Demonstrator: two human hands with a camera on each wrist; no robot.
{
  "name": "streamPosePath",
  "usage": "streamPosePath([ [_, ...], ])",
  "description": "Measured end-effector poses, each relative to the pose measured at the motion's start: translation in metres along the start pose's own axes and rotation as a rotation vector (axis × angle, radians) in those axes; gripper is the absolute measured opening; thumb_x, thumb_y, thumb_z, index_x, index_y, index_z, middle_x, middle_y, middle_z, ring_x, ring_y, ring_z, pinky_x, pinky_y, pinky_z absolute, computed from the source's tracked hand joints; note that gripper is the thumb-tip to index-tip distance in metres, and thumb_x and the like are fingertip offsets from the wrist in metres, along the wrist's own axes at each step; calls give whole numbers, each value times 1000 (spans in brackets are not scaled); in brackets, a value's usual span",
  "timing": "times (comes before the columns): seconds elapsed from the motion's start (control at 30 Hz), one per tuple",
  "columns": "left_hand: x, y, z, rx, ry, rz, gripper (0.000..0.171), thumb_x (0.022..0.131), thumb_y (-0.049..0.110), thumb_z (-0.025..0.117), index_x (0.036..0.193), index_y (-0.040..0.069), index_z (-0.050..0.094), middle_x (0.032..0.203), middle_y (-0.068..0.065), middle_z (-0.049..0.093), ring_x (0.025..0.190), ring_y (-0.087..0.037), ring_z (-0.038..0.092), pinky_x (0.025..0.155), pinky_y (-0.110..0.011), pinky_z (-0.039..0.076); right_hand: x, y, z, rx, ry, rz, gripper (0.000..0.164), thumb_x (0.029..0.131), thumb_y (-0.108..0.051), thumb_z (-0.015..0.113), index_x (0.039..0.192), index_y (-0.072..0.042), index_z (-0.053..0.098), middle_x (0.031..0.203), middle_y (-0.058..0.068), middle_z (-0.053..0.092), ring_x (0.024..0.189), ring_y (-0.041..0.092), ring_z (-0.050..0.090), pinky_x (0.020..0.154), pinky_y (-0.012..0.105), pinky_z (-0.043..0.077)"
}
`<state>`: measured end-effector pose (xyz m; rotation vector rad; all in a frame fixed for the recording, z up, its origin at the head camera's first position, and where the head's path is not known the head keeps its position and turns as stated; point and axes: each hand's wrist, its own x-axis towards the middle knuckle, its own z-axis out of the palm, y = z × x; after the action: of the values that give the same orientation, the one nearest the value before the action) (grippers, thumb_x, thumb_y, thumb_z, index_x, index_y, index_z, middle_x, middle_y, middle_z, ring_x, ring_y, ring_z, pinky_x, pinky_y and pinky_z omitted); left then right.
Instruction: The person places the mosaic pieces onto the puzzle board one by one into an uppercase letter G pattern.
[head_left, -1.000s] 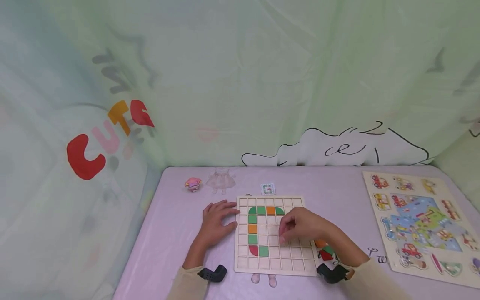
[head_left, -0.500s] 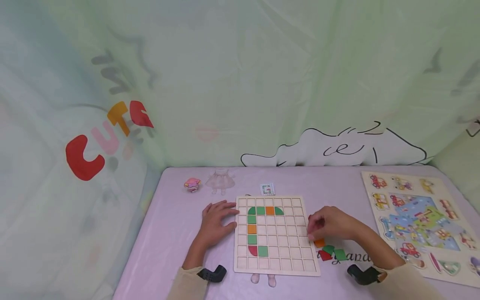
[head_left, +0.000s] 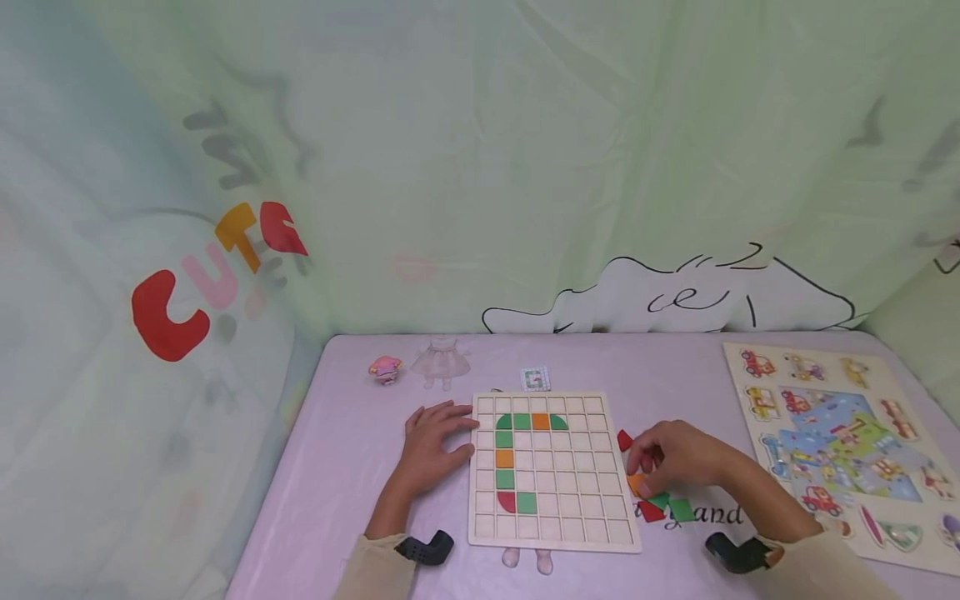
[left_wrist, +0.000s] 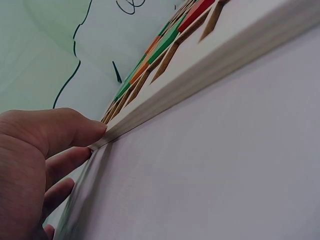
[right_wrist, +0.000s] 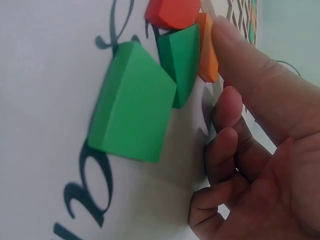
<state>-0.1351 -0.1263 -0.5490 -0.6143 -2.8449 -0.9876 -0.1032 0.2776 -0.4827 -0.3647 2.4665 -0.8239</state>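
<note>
A wooden grid board (head_left: 592,528) lies on the table, with green, orange and red tiles set along its upper and left cells. My left hand (head_left: 435,447) rests at the board's left edge, fingers spread; in the left wrist view its thumb (left_wrist: 92,131) touches the corner. My right hand (head_left: 681,454) is right of the board, fingers bent, at an orange tile (head_left: 636,484). The right wrist view puts the thumb tip against the orange tile (right_wrist: 208,52); the index fingertip is hidden, so a pinch is unclear. Green tiles (right_wrist: 132,105) and a red tile (right_wrist: 175,12) lie beside it.
Above the right hand's tiles lies a red piece (head_left: 624,440). A vehicle picture puzzle (head_left: 832,433) stands at the table's right. Behind the board are a small patterned card (head_left: 536,378) and a pink figurine (head_left: 386,369). Printed cloth hangs behind the table.
My right hand has gone from over the board to the loose pieces at its right, then slightly down from the red piece to the orange tile. My left hand stays put.
</note>
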Motion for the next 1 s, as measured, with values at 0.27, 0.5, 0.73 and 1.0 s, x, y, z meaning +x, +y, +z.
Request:
streamPosePath([
  [0.27, 1, -1, 1, 7, -15, -9, 32, 87, 25, 76, 119, 27, 74, 144, 6, 62, 145, -23, 45, 120, -65, 18, 3, 2, 2, -32, 3, 9, 25, 70, -20, 92, 84, -25, 72, 75, -4, 58, 77, 15, 52, 63, 25, 40],
  [0.5, 1, -5, 2, 13, -12, -3, 32, 88, 26, 77, 119, 28, 74, 143, 7, 62, 145, -23, 45, 120, -64, 18, 5, 3, 3, -41, 9, 28, 27, 69, -21, 93, 82, -23, 70, 73, -3, 57, 76, 16, 51, 62, 26, 38],
  [0.73, 1, -5, 3, 13, -1, 11, 31, 87, 26, 77, 118, 27, 74, 142, 6, 63, 144, -23, 46, 119, -65, 19, 5, 3, 5, -61, 12, 53, 30, 67, -23, 94, 78, -21, 66, 71, -2, 55, 74, 16, 51, 61, 26, 38],
  [1.0, 1, -5, 3, 11, 7, 17, 32, 87, 26, 77, 119, 26, 74, 142, 5, 63, 143, -24, 47, 118, -66, 19, 5, -4, 5, -104, 19, 111, 32, 66, -24, 95, 74, -19, 64, 71, -1, 56, 75, 17, 52, 62, 29, 39],
])
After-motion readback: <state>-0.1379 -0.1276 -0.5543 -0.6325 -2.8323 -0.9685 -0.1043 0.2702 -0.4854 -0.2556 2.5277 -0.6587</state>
